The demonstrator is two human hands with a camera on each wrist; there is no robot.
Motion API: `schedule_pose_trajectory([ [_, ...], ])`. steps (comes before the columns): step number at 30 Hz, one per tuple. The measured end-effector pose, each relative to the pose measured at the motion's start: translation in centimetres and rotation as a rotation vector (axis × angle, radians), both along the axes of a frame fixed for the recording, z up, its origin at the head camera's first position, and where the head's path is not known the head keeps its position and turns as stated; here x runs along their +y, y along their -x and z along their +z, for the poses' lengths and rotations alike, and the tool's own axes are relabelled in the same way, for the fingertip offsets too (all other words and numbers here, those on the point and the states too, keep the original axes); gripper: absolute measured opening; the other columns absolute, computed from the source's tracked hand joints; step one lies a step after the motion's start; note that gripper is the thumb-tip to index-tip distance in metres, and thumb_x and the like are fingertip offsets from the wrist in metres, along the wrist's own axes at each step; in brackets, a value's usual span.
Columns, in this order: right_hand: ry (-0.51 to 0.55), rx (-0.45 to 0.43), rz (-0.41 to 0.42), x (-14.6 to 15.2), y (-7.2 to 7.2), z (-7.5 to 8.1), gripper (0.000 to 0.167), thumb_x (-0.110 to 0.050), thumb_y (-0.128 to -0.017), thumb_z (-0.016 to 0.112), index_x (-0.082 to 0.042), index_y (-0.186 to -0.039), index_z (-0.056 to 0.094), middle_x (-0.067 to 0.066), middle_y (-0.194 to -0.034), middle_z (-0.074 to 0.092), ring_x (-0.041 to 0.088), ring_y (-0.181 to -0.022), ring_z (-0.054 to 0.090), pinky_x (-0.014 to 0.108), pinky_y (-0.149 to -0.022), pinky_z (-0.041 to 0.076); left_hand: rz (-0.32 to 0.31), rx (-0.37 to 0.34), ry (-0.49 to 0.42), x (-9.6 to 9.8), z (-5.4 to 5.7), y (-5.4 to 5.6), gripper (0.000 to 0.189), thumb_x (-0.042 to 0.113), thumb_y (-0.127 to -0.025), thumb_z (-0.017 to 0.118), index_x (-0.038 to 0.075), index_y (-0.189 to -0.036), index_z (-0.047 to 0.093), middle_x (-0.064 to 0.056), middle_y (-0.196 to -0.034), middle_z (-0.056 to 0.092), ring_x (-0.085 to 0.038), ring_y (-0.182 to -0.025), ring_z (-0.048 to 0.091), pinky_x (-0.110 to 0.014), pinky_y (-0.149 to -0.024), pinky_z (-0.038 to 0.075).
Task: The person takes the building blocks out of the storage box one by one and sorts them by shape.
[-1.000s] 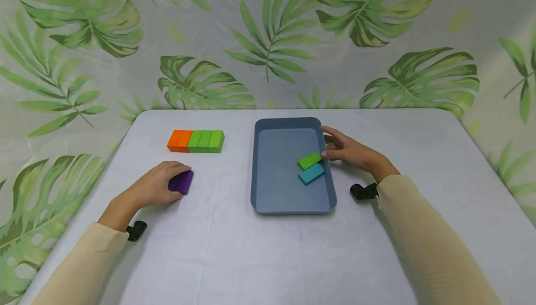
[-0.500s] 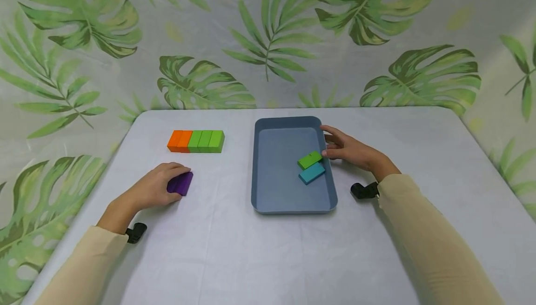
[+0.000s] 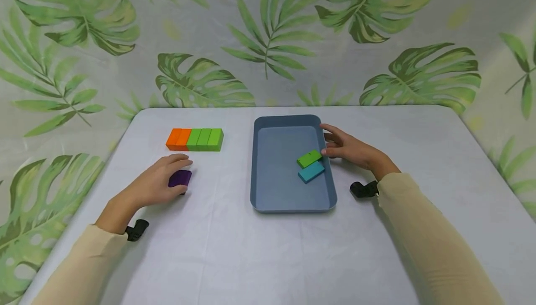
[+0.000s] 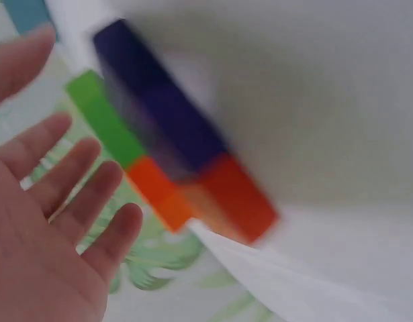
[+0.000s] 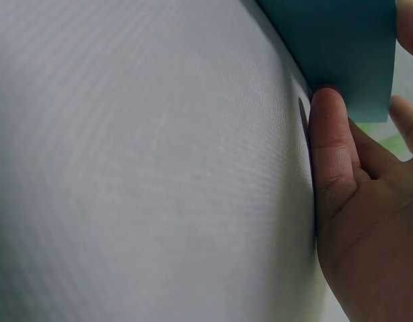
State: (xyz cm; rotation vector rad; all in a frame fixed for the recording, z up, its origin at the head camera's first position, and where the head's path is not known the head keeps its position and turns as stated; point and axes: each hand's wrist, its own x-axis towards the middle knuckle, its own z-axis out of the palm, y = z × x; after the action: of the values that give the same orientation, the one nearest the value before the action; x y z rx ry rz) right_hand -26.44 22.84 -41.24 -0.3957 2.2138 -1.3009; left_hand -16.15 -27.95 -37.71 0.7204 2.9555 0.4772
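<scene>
My left hand (image 3: pixel 157 182) hovers around a short row of purple blocks (image 3: pixel 179 178) at the left of the table, partly covering it. In the left wrist view its fingers (image 4: pixel 112 181) are spread and apart from the purple blocks (image 4: pixel 166 100). A red-orange block (image 4: pixel 240 198) adjoins their end there, hidden behind the hand in the head view. My right hand (image 3: pixel 349 149) rests against the right side of a grey-blue tray (image 3: pixel 252 170), thumb and fingertips touching its edge. Inside the tray lie a green block (image 3: pixel 309 158) and a teal block (image 3: pixel 311 172).
Behind the left hand stands a row of orange blocks (image 3: pixel 178 139) and green blocks (image 3: pixel 205 139), set side by side. The white-clothed table (image 3: pixel 251 258) ends at a leaf-patterned backdrop (image 3: pixel 272 30).
My left hand has loosened its grip on the purple blocks, its fingers spreading away from them. The right hand stays at the tray's edge.
</scene>
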Motion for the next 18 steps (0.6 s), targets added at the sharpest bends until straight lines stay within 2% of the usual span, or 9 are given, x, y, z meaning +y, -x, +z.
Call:
schedule_pose_trajectory([
  [4,-0.003,0.002,-0.003,0.0,-0.1,0.0,0.087,-0.03,-0.098,0.062,-0.031,-0.161,0.002,0.016,-0.168,0.009,0.043,-0.152,0.02,0.063,-0.121,0.019,0.006,0.015,-0.04,1.4,1.4,0.0,0.05,0.014,-0.091,0.067,0.0,-0.137,0.055,-0.022,-0.147,0.047,-0.042,-0.136,0.043,-0.061,-0.113,0.035],
  [11,-0.001,0.002,-0.001,-0.2,-0.2,0.0,0.086,-0.029,-0.098,0.061,-0.031,-0.161,0.003,0.016,-0.168,0.01,0.042,-0.152,0.021,0.063,-0.121,0.019,-0.026,0.065,-0.067,3.8,3.5,-0.1,0.047,0.015,-0.093,0.066,0.003,-0.137,0.055,-0.019,-0.146,0.049,-0.04,-0.136,0.046,-0.059,-0.111,0.039],
  [15,0.003,0.004,0.001,-0.1,-0.2,0.0,0.086,-0.029,-0.098,0.062,-0.032,-0.161,0.003,0.016,-0.167,0.01,0.043,-0.152,0.022,0.063,-0.121,0.02,-0.085,0.101,-0.04,6.5,5.1,0.2,0.048,0.016,-0.093,0.067,0.003,-0.137,0.056,-0.018,-0.149,0.048,-0.038,-0.137,0.046,-0.057,-0.11,0.041],
  [18,0.005,0.002,0.005,0.0,-0.1,0.1,0.086,-0.029,-0.098,0.061,-0.032,-0.16,0.002,0.017,-0.168,0.01,0.043,-0.152,0.021,0.063,-0.121,0.02,-0.173,0.132,-0.012,9.4,6.4,0.8,0.047,0.019,-0.093,0.067,0.004,-0.137,0.056,-0.016,-0.149,0.049,-0.035,-0.137,0.048,-0.053,-0.111,0.043],
])
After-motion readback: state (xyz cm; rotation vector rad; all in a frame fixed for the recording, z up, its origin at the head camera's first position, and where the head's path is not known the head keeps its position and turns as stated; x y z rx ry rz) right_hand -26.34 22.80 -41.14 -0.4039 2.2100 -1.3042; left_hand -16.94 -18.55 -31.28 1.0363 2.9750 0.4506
